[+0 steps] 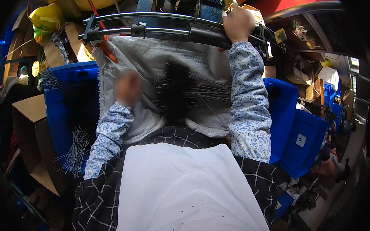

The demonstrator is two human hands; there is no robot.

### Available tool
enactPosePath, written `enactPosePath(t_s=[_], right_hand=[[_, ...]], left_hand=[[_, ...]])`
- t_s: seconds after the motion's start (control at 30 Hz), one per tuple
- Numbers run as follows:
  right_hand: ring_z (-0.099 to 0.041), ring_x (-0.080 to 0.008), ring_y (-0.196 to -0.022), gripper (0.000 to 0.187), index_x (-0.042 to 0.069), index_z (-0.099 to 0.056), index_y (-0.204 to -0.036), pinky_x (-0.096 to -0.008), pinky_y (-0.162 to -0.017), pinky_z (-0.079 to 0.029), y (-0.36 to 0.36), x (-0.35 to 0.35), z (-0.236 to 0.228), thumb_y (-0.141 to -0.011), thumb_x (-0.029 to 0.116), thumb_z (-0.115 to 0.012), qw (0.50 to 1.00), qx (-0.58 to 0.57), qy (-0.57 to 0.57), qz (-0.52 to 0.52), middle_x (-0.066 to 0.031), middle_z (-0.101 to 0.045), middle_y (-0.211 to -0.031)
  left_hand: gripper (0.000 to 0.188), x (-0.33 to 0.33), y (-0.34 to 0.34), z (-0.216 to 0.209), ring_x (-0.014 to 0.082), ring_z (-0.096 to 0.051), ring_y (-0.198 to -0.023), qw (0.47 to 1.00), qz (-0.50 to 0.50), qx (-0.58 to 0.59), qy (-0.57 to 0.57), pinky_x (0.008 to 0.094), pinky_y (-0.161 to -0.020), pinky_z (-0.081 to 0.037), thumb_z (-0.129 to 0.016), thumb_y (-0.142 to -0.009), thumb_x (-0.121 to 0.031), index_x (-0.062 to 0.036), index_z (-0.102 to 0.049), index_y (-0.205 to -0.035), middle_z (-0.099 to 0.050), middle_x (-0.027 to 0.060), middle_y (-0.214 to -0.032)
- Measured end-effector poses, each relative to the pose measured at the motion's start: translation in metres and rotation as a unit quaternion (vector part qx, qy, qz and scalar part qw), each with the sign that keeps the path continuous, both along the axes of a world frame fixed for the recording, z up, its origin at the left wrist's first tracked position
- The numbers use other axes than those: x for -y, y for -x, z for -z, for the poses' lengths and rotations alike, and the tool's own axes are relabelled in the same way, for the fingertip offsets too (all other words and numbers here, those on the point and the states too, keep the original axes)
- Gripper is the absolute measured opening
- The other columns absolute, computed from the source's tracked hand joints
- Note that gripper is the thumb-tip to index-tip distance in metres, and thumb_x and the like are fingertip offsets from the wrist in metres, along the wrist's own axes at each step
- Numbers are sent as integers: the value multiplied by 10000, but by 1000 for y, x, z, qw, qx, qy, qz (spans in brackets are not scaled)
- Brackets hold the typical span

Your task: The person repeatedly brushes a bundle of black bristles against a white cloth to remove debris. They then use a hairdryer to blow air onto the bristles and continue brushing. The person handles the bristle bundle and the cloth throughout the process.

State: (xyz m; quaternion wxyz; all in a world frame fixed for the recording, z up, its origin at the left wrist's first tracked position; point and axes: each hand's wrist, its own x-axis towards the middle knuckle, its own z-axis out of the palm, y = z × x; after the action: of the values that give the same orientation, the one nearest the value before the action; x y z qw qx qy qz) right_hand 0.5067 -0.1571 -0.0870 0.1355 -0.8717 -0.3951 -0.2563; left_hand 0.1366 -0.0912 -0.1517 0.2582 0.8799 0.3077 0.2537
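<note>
My right hand (240, 25) reaches up to the machine (211, 12), above its black bar (208, 34). Its fingers look drawn together at the blue part; whatever is between them is too small to make out. My left hand (128, 87) is over the left side of a white cloth (150, 55), its fingers smeared by blur. A pile of black-bristled brushes (173, 90) lies on the cloth between my arms. Their thin wire stems (213, 91) point right, toward my right sleeve.
Two steel rods (165, 16) cross in front of me. A blue bin (70, 105) with wire-stemmed pieces (75, 151) stands left, beside a cardboard box (37, 137). Blue bins (305, 140) stand right. Yellow bags (47, 20) and an orange tie (107, 51) are at the far left.
</note>
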Motion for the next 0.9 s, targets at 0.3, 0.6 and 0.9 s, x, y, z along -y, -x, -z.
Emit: enactPosePath(t_s=[0.3,0.6,0.9], right_hand=[[-524,-274,-924,388,59,-519,-1086,-428,-783,-370,11,-1,-4,-727,207,-524,984,-167,-34,-47,-106,-561,-1013],[-530,-280,-945,380,48,-525,-1085,-400,-811,-400,37,-23,-10,-746,220,-527,986,-155,-31,-45,-122,-557,-1028],[-528,-261,-946,379,50,-517,-1092,-463,-761,-384,73,-56,-16,-746,205,-521,985,-168,-19,-42,-115,-554,-1026]], left_hand=[[146,1,-4,-2,228,-540,-644,1000,2,7,5,332,-627,-390,-544,-775,-126,-44,-499,-887,-561,77,-721],[142,1,-3,-3,245,-534,-642,1000,3,14,2,331,-628,-389,-540,-784,-131,-34,-511,-884,-565,90,-722],[155,2,-4,-6,241,-547,-670,1000,0,0,-2,337,-643,-391,-532,-789,-147,-40,-503,-898,-568,90,-744]])
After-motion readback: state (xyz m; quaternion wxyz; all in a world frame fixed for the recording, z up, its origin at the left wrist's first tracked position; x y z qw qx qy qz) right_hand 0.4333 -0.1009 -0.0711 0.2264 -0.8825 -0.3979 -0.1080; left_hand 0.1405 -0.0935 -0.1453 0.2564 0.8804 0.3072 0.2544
